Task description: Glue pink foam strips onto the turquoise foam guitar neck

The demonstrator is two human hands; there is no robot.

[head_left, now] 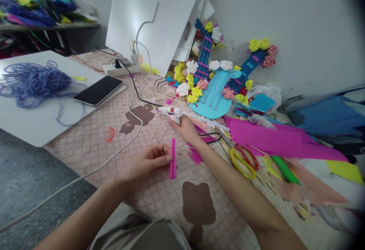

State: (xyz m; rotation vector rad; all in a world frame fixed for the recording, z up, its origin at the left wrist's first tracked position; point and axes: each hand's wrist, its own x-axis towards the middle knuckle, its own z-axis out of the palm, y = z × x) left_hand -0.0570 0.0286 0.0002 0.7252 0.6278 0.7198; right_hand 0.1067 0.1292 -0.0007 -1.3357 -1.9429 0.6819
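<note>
Between the thumb and fingers of my left hand [151, 160] stands a narrow magenta folded strip [172, 168], held upright above the table. Farther forward, my right hand [186, 130] is closed around the handle of a white hot glue gun [172, 111], whose nozzle points left. A black cord lies by the gun and loops near my right wrist. Magenta scraps [196, 157] lie partly hidden under my right forearm. Behind the gun are light-blue and dark-blue guitar-shaped crafts [213, 92] decorated with yellow, white and pink crumpled flowers.
Scissors with yellow handles [242, 164], thin wooden sticks and magenta sheets [270, 140] crowd the right side. On the left are purple yarn [40, 81], a phone [98, 90] and a power strip [122, 68]. A white cable [114, 155] crosses the patterned tablecloth. White boards [148, 18] lean behind.
</note>
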